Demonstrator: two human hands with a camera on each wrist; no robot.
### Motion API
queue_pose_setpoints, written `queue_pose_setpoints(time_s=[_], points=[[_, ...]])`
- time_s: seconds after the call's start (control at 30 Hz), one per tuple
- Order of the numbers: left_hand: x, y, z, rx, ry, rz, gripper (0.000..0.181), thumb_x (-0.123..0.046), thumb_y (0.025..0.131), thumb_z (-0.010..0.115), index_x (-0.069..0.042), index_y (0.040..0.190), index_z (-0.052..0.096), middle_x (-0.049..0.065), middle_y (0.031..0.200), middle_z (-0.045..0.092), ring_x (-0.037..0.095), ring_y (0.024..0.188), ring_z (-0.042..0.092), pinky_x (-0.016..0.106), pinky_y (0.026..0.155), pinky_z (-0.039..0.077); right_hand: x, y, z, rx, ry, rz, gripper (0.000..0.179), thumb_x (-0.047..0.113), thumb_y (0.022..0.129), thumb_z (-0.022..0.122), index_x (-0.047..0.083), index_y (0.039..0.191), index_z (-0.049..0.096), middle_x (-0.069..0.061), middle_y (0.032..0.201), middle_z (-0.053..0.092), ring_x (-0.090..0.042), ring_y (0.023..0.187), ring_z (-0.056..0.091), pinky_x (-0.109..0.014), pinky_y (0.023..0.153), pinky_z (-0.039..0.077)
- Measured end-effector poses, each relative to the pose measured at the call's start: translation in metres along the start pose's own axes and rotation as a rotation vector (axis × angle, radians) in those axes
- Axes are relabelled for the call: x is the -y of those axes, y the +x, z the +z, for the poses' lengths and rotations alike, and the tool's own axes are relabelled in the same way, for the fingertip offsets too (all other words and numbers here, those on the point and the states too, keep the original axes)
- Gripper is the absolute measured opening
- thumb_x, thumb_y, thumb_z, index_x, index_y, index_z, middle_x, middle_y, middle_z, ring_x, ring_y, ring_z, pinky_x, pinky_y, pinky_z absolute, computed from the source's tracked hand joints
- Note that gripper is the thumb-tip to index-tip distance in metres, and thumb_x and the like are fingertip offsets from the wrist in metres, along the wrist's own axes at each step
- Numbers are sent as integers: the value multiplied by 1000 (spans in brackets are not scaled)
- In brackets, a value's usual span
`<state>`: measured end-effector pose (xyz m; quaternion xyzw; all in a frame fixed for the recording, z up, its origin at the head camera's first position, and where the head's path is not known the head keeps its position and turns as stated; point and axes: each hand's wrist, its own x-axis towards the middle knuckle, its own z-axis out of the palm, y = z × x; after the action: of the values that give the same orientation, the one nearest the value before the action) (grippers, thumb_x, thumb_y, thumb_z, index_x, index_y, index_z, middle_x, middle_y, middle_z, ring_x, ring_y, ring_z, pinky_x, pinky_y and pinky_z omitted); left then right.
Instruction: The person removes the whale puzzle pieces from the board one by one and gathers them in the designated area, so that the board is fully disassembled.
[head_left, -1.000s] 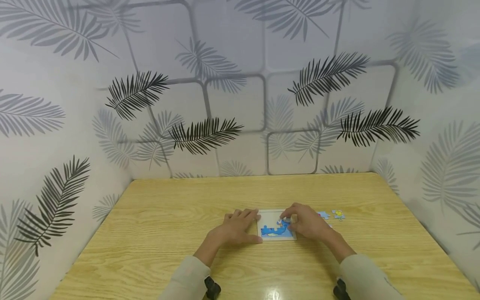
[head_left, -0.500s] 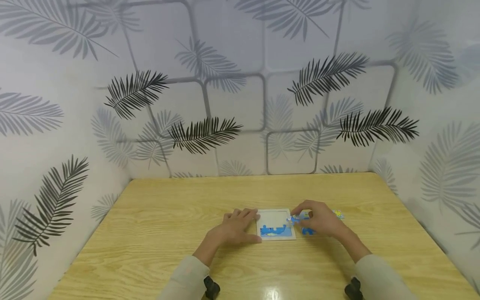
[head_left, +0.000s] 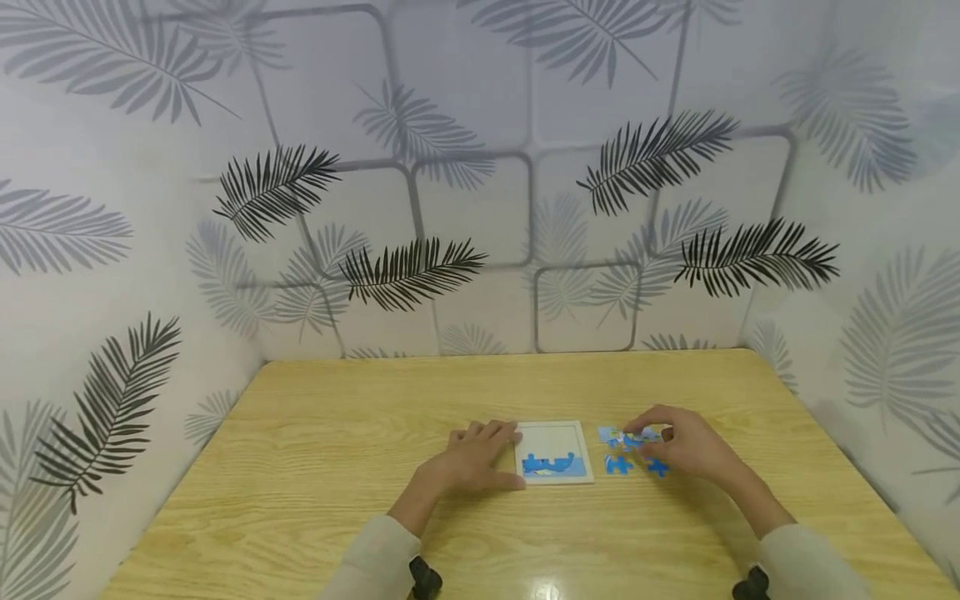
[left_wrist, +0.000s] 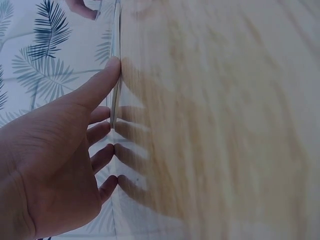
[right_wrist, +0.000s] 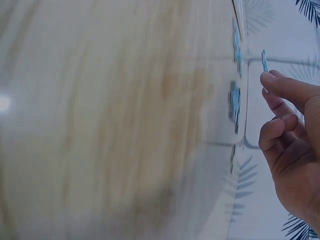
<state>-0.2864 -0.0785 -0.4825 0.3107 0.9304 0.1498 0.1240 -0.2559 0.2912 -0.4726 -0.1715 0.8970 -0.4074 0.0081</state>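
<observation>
A white-rimmed puzzle tray [head_left: 586, 452] lies flat on the table, with joined blue puzzle pieces [head_left: 553, 465] along its near side. My left hand [head_left: 474, 460] rests at the tray's left edge, fingers spread; in the left wrist view the thumb touches the thin tray edge [left_wrist: 116, 95] and the fingertips meet the tabletop. Right of the tray, my right hand [head_left: 686, 443] pinches a blue puzzle piece [right_wrist: 264, 61] between thumb and index finger, held above the table in the right wrist view. Its printed face is partly covered by the fingers.
Loose pieces lie right of the tray: one blue and white puzzle piece [head_left: 618, 465], one blue puzzle piece [head_left: 657, 468] under the right hand, and others behind the fingers. The wooden table [head_left: 337, 417] meets a leaf-patterned wall [head_left: 480, 308] at its far edge.
My right hand has moved right, carrying the piece out of the tray to over the loose pieces. The left hand stays at the tray's left edge.
</observation>
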Motion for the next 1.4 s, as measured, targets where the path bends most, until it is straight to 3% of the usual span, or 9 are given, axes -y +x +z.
queue_pose_setpoints(time_s=[0.13, 0.27, 0.33, 0.43, 0.67, 0.83, 1.03, 1.3, 1.4], points=[[0, 0, -1, 0, 6, 1, 85, -60, 97, 65, -18, 164, 33, 10, 168, 32, 40, 151, 29, 65, 115, 24, -6, -8, -10, -18, -37, 13, 28, 5, 92, 77, 12, 118, 76, -13, 126, 69, -7, 67, 50, -24, 56, 46], [0, 1, -1, 10, 7, -9, 86, -59, 97, 66, -19, 164, 32, 9, 168, 30, 39, 152, 28, 64, 116, 24, -12, -16, -18, -27, -62, 12, 26, 9, 92, 79, 13, 118, 76, -12, 126, 70, -23, 87, 65, -34, 69, 56], [-1, 1, -2, 13, 2, -9, 85, -57, 97, 67, -18, 163, 33, 9, 168, 31, 39, 151, 29, 64, 115, 24, -16, -20, -22, -42, -90, 0, 25, 12, 91, 80, 14, 116, 77, -10, 124, 71, -33, 109, 66, -44, 83, 58], [-2, 0, -3, 15, 3, -9, 84, -58, 97, 67, -17, 163, 34, 9, 168, 32, 38, 150, 30, 63, 114, 26, -23, -26, -26, -59, -129, -3, 24, 14, 91, 81, 16, 115, 78, -7, 122, 73, -37, 119, 63, -51, 91, 56], [-4, -3, -3, 7, -4, -7, 85, -58, 97, 66, -17, 164, 32, 10, 167, 32, 39, 151, 29, 64, 115, 25, -36, -35, -34, -64, -192, -11, 21, 19, 89, 84, 20, 109, 79, -1, 117, 74, -21, 112, 65, -37, 84, 56], [-1, -1, -1, -4, -14, 4, 84, -59, 97, 65, -17, 163, 33, 10, 167, 33, 40, 151, 29, 65, 115, 24, -41, -40, -39, -46, -148, -10, 18, 17, 89, 83, 18, 107, 79, -4, 115, 73, -3, 85, 58, -25, 67, 51], [-2, -1, -2, 6, -13, -15, 86, -59, 97, 66, -18, 164, 32, 7, 168, 32, 36, 152, 29, 61, 117, 23, -45, -43, -43, 12, -109, -16, 18, 8, 91, 79, 14, 108, 79, -11, 117, 70, -2, 53, 44, -25, 49, 45], [-2, -3, -3, 4, -7, -17, 85, -58, 97, 66, -19, 164, 32, 6, 168, 31, 36, 152, 29, 60, 117, 23, -47, -39, -43, 27, -135, -59, 19, 5, 89, 79, 12, 107, 77, -11, 115, 68, -3, 58, 45, -25, 53, 45], [-2, -4, -3, 8, 1, -5, 84, -57, 98, 66, -18, 164, 32, 7, 167, 31, 37, 151, 29, 61, 116, 24, -43, -37, -41, 29, -60, 25, 20, 9, 93, 77, 10, 113, 75, -5, 87, 67, -4, 50, 43, -25, 47, 42]])
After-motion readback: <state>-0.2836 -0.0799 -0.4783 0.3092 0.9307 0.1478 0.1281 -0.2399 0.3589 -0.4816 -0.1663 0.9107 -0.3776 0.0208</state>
